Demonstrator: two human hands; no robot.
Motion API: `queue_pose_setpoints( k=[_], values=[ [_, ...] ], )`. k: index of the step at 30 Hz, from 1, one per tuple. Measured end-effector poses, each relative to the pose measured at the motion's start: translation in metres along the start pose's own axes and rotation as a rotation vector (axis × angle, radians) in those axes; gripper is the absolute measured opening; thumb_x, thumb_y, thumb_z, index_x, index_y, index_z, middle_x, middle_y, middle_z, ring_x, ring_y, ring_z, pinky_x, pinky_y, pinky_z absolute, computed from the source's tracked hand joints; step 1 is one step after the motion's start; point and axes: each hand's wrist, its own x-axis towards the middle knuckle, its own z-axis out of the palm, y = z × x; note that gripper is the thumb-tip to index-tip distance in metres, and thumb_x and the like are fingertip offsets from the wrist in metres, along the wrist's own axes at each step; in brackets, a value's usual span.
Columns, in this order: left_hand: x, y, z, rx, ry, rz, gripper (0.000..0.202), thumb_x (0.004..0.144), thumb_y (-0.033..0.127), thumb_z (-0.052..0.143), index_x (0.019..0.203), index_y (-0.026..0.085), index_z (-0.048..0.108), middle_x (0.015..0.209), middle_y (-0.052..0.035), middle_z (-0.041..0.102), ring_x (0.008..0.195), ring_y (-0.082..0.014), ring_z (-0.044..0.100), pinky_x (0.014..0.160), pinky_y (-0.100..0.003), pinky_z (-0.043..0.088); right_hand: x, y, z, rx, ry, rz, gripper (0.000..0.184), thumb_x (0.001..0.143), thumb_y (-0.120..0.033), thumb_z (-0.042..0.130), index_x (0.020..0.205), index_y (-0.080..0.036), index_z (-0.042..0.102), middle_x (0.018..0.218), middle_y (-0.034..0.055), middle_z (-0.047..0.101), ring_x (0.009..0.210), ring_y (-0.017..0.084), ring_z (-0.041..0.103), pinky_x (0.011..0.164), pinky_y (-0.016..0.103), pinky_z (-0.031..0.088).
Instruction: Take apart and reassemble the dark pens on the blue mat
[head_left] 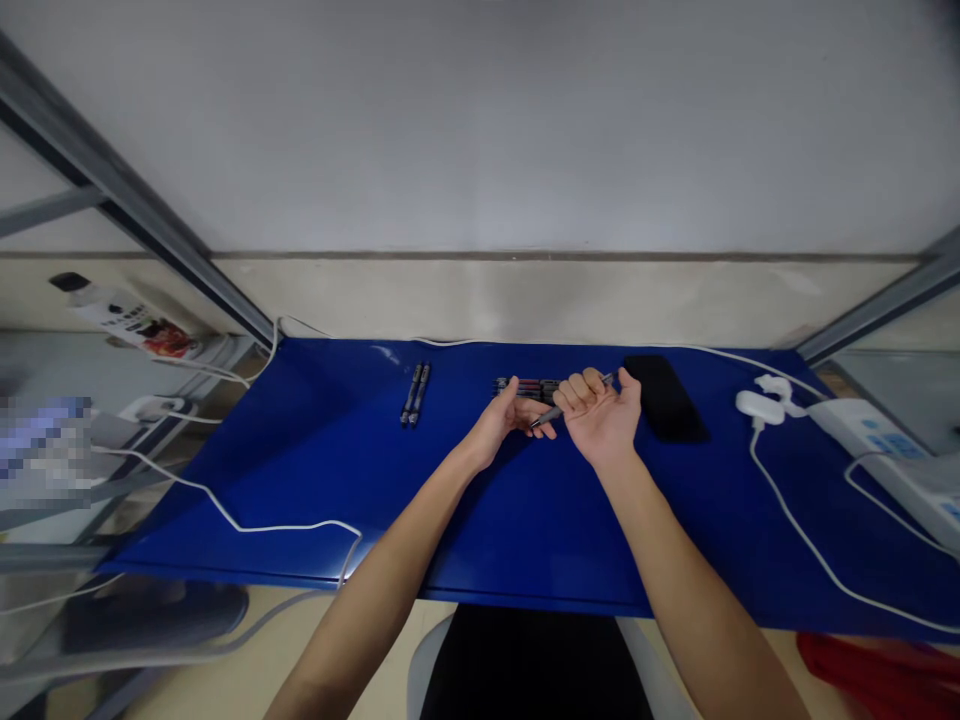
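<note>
A dark pen [551,414] slants across the fingers of my right hand [600,415], which is curled round it with the palm turned up. The pen's lower left end reaches the fingers of my left hand [510,415]. That hand has its thumb raised and its fingers stretched out; whether they touch the pen I cannot tell. Just behind both hands, several pens [529,384] lie side by side on the blue table [315,480], partly hidden by my fingers. Two more dark pens [415,395] lie together further left.
A black phone [666,398] lies right of my right hand. White earbuds in a case [761,407], a power strip [885,440] and white cables occupy the right side. Another cable [277,527] crosses the left front. A bottle [131,315] stands beyond the metal frame at left.
</note>
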Motion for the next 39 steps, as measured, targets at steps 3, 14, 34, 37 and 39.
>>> queue_pose_setpoints(
  k=[3,14,34,37,39],
  values=[
    [-0.0004,0.0018,0.0007,0.0,-0.007,-0.003,0.083,0.094,0.065,0.014,0.094,0.006,0.072,0.08,-0.0161,0.071,0.068,-0.0182,0.058,0.071,-0.032,0.039,-0.0003,0.0005,0.0002,-0.019,0.009,0.003,0.041,0.083,-0.04,0.046,0.062,-0.022,0.016,0.054,-0.0045,0.021,0.049,0.012,0.026,0.049,0.026,0.034],
    [0.0002,0.001,-0.0012,-0.02,-0.009,-0.025,0.084,0.092,0.069,0.015,0.094,0.007,0.073,0.078,-0.0153,0.071,0.069,-0.0192,0.058,0.072,-0.032,0.039,-0.0021,0.0,0.006,-0.084,0.059,0.007,0.043,0.087,-0.043,0.044,0.059,-0.022,0.019,0.054,-0.0044,0.02,0.048,0.012,0.025,0.047,0.027,0.033],
    [-0.0006,0.0022,-0.0013,-0.034,-0.018,-0.018,0.083,0.093,0.067,0.015,0.092,0.007,0.073,0.082,-0.0162,0.071,0.069,-0.0184,0.057,0.071,-0.032,0.038,-0.002,-0.0002,0.0055,-0.102,0.066,-0.015,0.041,0.087,-0.043,0.043,0.06,-0.022,0.02,0.054,-0.0045,0.02,0.049,0.013,0.026,0.048,0.028,0.032],
    [-0.0006,0.0023,-0.001,-0.045,-0.012,-0.02,0.083,0.093,0.067,0.016,0.091,0.006,0.073,0.08,-0.0164,0.071,0.068,-0.0185,0.057,0.07,-0.032,0.038,-0.0018,-0.0004,0.0056,-0.104,0.056,-0.003,0.041,0.087,-0.042,0.043,0.059,-0.022,0.021,0.054,-0.0044,0.02,0.048,0.012,0.026,0.048,0.028,0.032],
    [-0.0007,0.0027,-0.0007,-0.039,-0.004,-0.026,0.083,0.093,0.067,0.016,0.092,0.006,0.073,0.079,-0.0166,0.071,0.068,-0.0187,0.057,0.07,-0.032,0.039,-0.0018,-0.0005,0.0057,-0.111,0.063,-0.002,0.042,0.088,-0.044,0.042,0.059,-0.022,0.021,0.054,-0.0044,0.02,0.048,0.012,0.026,0.048,0.028,0.032]
  ],
)
